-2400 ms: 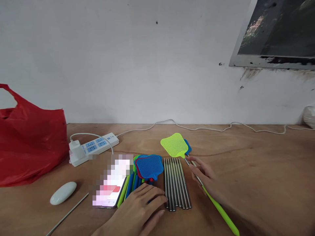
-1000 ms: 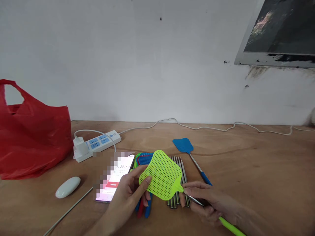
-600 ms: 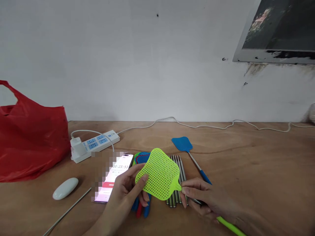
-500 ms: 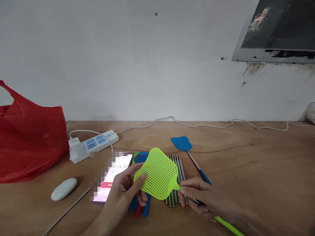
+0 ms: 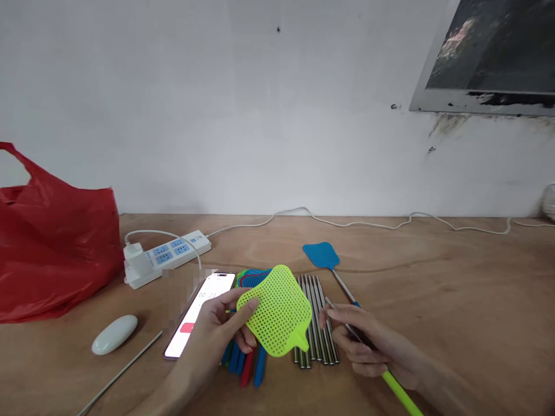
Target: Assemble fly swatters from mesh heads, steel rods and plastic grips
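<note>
My left hand (image 5: 228,320) pinches a yellow-green fly swatter head (image 5: 280,309) by its left edge, its short neck pointing down to the right. Closed round a metal rod with a yellow-green handle (image 5: 401,393) is my right hand (image 5: 364,341); the rod's tip is apart from the swatter head's neck. Beneath the head lie several metal rods (image 5: 318,323) side by side. Partly hidden behind my left hand are stacked swatter heads (image 5: 251,277) and several blue and red handles (image 5: 259,367). A whole blue fly swatter (image 5: 321,255) lies beyond my right hand.
On the left are a red plastic bag (image 5: 65,248), a white power strip (image 5: 169,257), a white oval object (image 5: 115,334) and a phone (image 5: 217,286) with a lit screen. A white cable (image 5: 359,222) runs along the wall.
My right hand has drawn away to the right from the swatter head's neck, and the rod's tip now shows. The left hand still holds the head in nearly the same place.
</note>
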Demonstrator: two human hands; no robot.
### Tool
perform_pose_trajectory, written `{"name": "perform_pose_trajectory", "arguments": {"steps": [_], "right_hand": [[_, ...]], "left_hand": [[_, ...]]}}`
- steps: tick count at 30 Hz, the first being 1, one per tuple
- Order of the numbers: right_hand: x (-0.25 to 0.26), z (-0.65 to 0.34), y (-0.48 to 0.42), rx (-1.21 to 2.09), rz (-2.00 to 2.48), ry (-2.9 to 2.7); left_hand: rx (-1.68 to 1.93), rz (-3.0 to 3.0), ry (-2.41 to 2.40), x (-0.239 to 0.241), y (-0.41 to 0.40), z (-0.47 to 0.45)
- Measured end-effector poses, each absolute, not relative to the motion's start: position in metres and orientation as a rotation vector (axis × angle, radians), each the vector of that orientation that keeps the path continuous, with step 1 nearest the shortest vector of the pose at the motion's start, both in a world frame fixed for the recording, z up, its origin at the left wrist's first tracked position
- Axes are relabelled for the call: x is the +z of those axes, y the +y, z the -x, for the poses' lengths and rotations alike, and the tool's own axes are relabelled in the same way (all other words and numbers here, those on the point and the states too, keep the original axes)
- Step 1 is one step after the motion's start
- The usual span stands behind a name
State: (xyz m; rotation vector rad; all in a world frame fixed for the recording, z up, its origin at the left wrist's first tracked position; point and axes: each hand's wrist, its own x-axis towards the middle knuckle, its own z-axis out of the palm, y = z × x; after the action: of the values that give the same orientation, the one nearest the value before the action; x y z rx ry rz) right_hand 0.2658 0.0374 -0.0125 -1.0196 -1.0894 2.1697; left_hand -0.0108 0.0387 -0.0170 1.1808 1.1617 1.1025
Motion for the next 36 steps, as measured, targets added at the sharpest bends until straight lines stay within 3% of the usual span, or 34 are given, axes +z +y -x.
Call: {"name": "perform_pose_trajectory", "arguments": {"steps": [8,24,30,36], "right_hand": [[-0.006,-0.261,0.032,1.889,1.173,-1.028],[-0.006,-0.263,0.031,1.884,0.962,-0.933],[-0.003,-0.264,0.029,1.977,0.913,-0.837],[-0.013,-0.272,0.039,1.821,0.924,-0.709]], "left_hand": [[1.113,-1.254,1.028,-0.029,0.038,0.007],[1.019,-1.367,0.889,-0.025,0.027,0.006],[1.079,-1.413,1.119,-0.023,0.035,0.015],[1.245,-1.473,1.271,-0.008,0.05,0.027]]}}
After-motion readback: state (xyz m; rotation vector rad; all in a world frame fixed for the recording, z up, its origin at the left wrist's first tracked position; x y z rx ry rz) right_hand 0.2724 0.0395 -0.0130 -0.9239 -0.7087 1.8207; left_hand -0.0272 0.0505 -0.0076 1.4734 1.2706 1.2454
